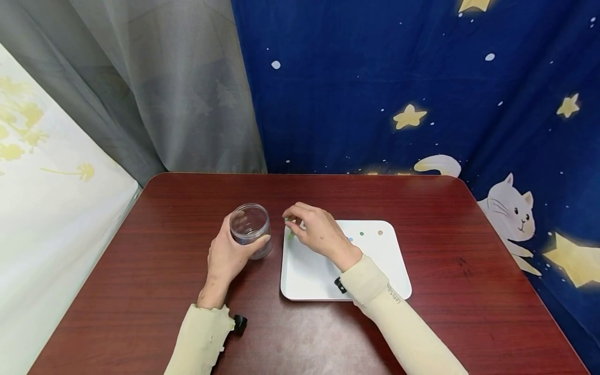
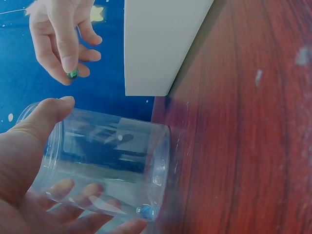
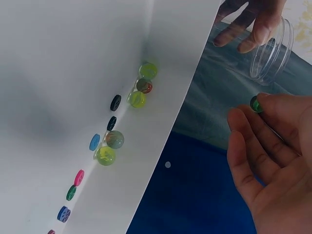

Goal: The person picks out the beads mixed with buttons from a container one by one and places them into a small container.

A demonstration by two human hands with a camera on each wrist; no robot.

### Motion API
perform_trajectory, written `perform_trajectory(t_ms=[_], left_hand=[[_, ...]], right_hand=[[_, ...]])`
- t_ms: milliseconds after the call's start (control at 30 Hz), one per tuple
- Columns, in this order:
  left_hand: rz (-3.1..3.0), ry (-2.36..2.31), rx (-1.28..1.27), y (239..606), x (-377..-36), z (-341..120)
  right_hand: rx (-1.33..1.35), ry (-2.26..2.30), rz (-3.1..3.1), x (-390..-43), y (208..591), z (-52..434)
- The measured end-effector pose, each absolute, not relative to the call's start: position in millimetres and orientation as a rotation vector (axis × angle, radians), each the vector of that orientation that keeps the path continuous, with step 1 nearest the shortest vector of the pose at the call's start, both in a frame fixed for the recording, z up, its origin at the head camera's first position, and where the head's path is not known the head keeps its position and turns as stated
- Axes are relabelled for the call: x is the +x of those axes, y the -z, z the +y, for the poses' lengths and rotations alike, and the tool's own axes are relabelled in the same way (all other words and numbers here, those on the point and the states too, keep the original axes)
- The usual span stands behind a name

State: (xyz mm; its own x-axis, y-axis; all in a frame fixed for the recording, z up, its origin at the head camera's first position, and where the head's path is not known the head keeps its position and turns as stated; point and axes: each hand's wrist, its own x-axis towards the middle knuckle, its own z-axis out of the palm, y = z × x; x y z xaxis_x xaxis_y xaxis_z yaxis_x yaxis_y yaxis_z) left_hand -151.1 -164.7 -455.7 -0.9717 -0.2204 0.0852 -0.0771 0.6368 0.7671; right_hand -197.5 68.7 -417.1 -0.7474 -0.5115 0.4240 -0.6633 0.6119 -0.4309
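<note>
Green marble [image 3: 255, 104] pinched by right hand [image 1: 319, 229]; left hand [image 1: 228, 256] grips clear jar [image 2: 107, 146] (presumably keeping it steady).

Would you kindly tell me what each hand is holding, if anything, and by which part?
The left hand grips the clear jar around its side wall. The right hand pinches a small green marble by its sides, between thumb and finger.
</note>
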Motion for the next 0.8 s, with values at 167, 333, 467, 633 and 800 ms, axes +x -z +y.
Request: perform_trajectory(t_ms=[167,333,467,633,800], left_hand=[[-2.681,1.244,0.253,455.4,-150.4,-163.9],[-2.679,1.237,0.258,455.7,-149.7,-164.1],[-2.686,1.232,0.25,456.0,-149.4,-164.7],[-2.69,1.226,0.25,456.5,-149.7,-164.8],[-2.685,1.231,0.251,456.5,-150.0,-164.3]], right_hand=[[0.958,-0.857,-2.575,-197.0,416.2,68.2],[0.969,-0.873,-2.564,-195.6,415.4,67.8],[0.978,-0.889,-2.545,-194.8,414.0,67.0],[0.98,-0.908,-2.527,-194.7,412.9,66.1],[0.979,-0.912,-2.525,-195.0,412.7,65.7]])
